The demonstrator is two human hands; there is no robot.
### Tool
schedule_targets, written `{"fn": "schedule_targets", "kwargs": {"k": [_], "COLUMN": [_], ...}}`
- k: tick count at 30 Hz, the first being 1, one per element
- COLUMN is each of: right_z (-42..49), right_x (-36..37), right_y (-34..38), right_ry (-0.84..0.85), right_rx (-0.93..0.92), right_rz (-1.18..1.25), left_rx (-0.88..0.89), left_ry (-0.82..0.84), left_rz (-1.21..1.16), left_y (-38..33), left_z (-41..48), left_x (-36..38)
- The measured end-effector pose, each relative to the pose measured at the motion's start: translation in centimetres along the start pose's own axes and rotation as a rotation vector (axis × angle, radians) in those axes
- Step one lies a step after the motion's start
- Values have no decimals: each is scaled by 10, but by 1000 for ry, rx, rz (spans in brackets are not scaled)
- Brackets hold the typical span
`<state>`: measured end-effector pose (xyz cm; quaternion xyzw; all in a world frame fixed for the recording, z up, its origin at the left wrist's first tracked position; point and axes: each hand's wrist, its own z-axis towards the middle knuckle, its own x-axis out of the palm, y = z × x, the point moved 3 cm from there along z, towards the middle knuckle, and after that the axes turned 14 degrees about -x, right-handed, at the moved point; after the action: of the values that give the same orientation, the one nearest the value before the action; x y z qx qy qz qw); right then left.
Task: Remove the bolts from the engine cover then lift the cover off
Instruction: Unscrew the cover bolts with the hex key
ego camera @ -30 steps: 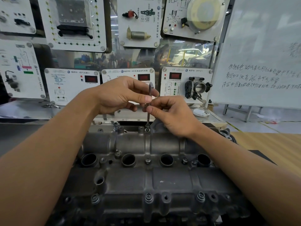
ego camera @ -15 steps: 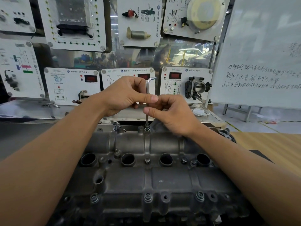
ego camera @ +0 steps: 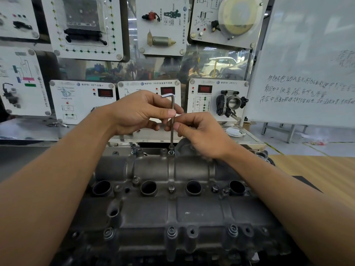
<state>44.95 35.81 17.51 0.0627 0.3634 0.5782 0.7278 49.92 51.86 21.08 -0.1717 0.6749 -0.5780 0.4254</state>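
Engine cover [ego camera: 192,212] far edge: hex key [ego camera: 172,112] upright on bolt [ego camera: 171,151]

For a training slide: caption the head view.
The left hand and right hand pinch an L-shaped hex key standing in a bolt at the far edge of the engine cover.

The engine cover [ego camera: 172,208] is noted as cast metal, dull grey, matt and coarse-grained. The flanged bolts [ego camera: 171,231] along its near edge are seen as darker metal with a faint sheen. The hex key [ego camera: 172,127] is recorded as smooth, bright metal. The table [ego camera: 317,169] is surfaced in pale, matt wood grain. The display panels [ego camera: 82,100] are found in white, glossy plastic; the whiteboard [ego camera: 307,54] is likewise glossy.
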Motion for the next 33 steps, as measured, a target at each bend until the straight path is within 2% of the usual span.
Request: {"fn": "schedule_targets", "kwargs": {"k": [8, 15, 22, 27, 33], "right_z": [-2, 0, 1, 0, -1], "right_x": [-1, 0, 2, 3, 2], "right_y": [-2, -5, -5, 0, 0], "right_ry": [-96, -95, 35, 12, -77], "right_rx": [-48, -68, -29, -29, -70], "right_rz": [91, 96, 22, 46, 88], "left_rx": [84, 105, 61, 87, 148], "left_ry": [-138, -150, -9, -127, -169], "left_rz": [-54, -30, -64, -69, -96], "left_y": [0, -3, -5, -5, -5], "left_z": [6, 7, 0, 4, 7], "left_x": [9, 19, 8, 11, 18]}}
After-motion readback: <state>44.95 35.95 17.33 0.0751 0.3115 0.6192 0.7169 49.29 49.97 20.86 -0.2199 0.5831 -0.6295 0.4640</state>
